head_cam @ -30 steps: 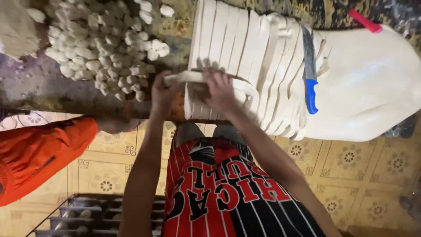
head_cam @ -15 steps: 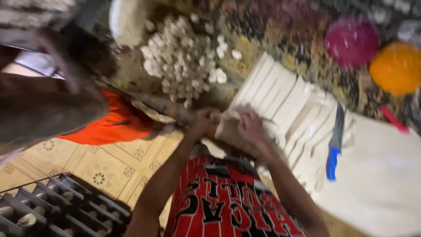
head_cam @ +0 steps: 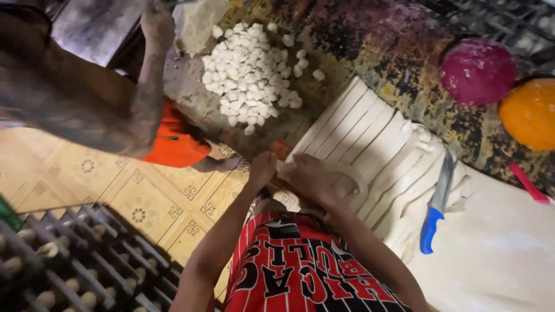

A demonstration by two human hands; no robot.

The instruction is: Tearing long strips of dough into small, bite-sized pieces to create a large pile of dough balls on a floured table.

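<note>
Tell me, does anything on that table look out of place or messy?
Nothing looks spilled or broken. The knife lies loose on the sheet of dough, blade on the cut strips. The small dough pieces sit in a loose heap. Both hands, left hand and right hand, hold one strip at the table edge.

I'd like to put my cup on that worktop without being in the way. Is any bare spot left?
Bare dark worktop lies between the heap of small dough pieces, the cut dough strips and the magenta dough ball. Crowded: the near edge, where both hands work a strip, and the dough sheet with the blue-handled knife.
</note>
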